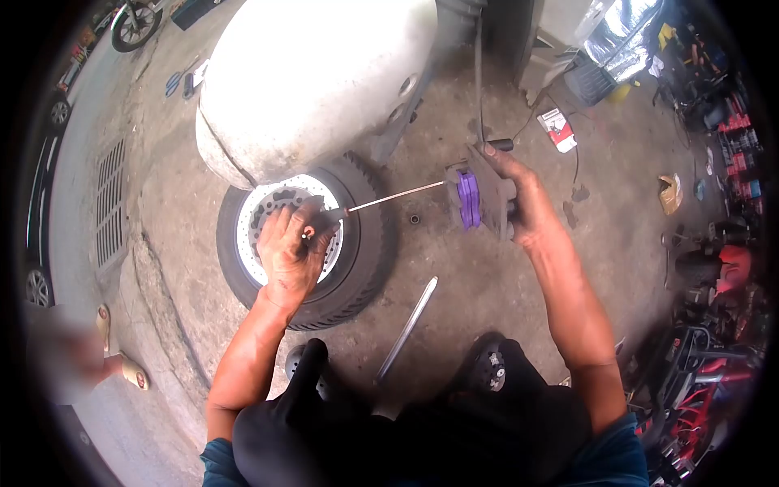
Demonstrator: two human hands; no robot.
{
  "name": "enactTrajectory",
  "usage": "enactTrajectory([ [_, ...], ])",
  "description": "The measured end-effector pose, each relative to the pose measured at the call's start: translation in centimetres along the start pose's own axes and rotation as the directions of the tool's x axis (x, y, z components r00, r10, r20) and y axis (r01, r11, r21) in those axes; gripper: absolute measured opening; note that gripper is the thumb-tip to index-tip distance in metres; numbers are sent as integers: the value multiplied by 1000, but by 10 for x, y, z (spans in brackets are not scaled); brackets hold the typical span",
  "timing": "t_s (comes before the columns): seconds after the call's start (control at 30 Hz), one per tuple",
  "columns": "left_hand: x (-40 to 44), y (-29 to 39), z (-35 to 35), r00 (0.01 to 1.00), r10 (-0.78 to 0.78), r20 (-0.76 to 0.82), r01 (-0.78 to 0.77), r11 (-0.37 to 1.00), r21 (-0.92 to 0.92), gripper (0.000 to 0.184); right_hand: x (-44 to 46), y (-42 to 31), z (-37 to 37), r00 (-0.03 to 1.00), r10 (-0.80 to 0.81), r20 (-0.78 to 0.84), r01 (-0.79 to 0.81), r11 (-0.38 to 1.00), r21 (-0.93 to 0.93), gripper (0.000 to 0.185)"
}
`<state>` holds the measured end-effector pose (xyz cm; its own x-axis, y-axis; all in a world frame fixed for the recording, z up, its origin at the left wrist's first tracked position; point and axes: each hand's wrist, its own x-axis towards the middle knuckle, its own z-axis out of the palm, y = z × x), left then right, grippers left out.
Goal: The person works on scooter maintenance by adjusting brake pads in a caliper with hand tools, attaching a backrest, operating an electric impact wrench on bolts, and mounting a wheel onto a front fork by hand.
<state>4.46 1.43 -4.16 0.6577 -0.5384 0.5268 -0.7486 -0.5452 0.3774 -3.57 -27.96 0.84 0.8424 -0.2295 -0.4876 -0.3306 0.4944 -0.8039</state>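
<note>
My left hand [288, 243] is closed round the dark handle of a screwdriver [398, 196], above the wheel. Its long thin shaft points right, and the tip meets the edge of a brake caliper [493, 191]. Purple brake pads [469, 200] show in the caliper's left side. Wrapped round the caliper's right side is my right hand [526, 199], holding it off the floor. A dark hose [479, 81] runs up from near the caliper. Below my left hand lies a wheel [365, 243] with a black tyre and a drilled brake disc [246, 235].
A white rounded vehicle body [316, 81] overhangs the wheel. Between my feet and the wheel lies a metal bar [407, 329]. A small ring-like part [415, 219] and a red-white box [557, 130] are on the floor. Motorcycle parts [698, 406] crowd the right; a person stands at left.
</note>
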Motion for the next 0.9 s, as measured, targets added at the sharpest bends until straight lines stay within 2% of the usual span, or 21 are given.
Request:
enactTrajectory([
  [0.03, -3, 3, -1, 972, -225, 74, 237, 929, -283, 42, 2, 3, -4, 1000, 3, 5, -2, 1000, -11, 44],
  [0.07, -8, 9, -2, 889, -408, 206, 453, 727, -516, 45, 3, 6, -7, 1000, 6, 10, -6, 1000, -24, 44],
  [0.1, -11, 13, -3, 763, -522, 381, 619, 419, -665, 48, 2, 7, -8, 1000, -19, 0, 19, 999, -28, 45],
  [0.13, -6, 9, -9, 752, -460, 472, 628, 284, -724, 49, 2, 9, -8, 999, -48, -9, 48, 998, -31, 45],
  [0.17, -3, 10, -13, 719, -392, 574, 575, -128, -808, 50, 3, 10, -7, 997, -77, -14, 76, 996, -35, 45],
  [0.23, 4, 9, -19, 652, -346, 675, 556, -387, -736, 50, 8, 13, -9, 994, -105, 20, 105, 994, -29, 46],
  [0.33, 6, 8, -16, 588, -437, 680, 643, -257, -721, 49, 13, 14, -10, 992, -117, 48, 122, 987, -105, 49],
  [0.43, 8, 16, -13, 645, -467, 605, 607, -167, -777, 48, 18, 12, -12, 993, -107, 48, 113, 980, -163, 52],
  [0.47, 6, 15, -13, 627, -436, 646, 592, -273, -759, 45, 20, 12, -13, 994, -100, 46, 106, 979, -173, 53],
  [0.57, -4, 1, -4, 500, -213, 840, 568, -651, -503, 44, 30, 17, -15, 986, -160, 48, 167, 961, -220, 53],
  [0.6, -4, 1, -1, 519, -118, 847, 581, -678, -450, 42, 34, 17, -18, 986, -154, 63, 164, 961, -222, 57],
  [0.67, 0, 5, -2, 509, -136, 850, 672, -555, -491, 37, 41, 16, -23, 985, -142, 94, 160, 961, -226, 66],
  [0.7, 3, 6, -2, 503, -145, 852, 713, -487, -504, 34, 43, 16, -22, 982, -170, 80, 185, 955, -231, 64],
  [0.73, 6, 6, -1, 553, -222, 803, 757, -270, -596, 37, 46, 16, -21, 978, -197, 66, 208, 949, -236, 62],
  [0.77, 7, 2, 2, 771, -241, 589, 635, 235, -735, 38, 48, 16, -21, 973, -226, 52, 232, 942, -242, 60],
  [0.8, 7, -4, 6, 926, -108, 362, 336, 675, -657, 40, 48, 12, -20, 987, -151, 60, 160, 969, -189, 57],
  [0.83, 8, -8, 10, 973, 134, 189, -54, 923, -381, 42, 46, 5, -18, 995, -74, 73, 83, 987, -136, 54],
  [0.87, 13, -11, 11, 967, 243, 77, -227, 959, -173, 44, 44, 0, -15, 996, 2, 90, 5, 997, -81, 51],
  [0.9, 16, -7, 6, 977, 200, 68, -196, 978, -71, 44, 41, -4, -10, 997, -12, 80, 19, 997, -78, 49],
])
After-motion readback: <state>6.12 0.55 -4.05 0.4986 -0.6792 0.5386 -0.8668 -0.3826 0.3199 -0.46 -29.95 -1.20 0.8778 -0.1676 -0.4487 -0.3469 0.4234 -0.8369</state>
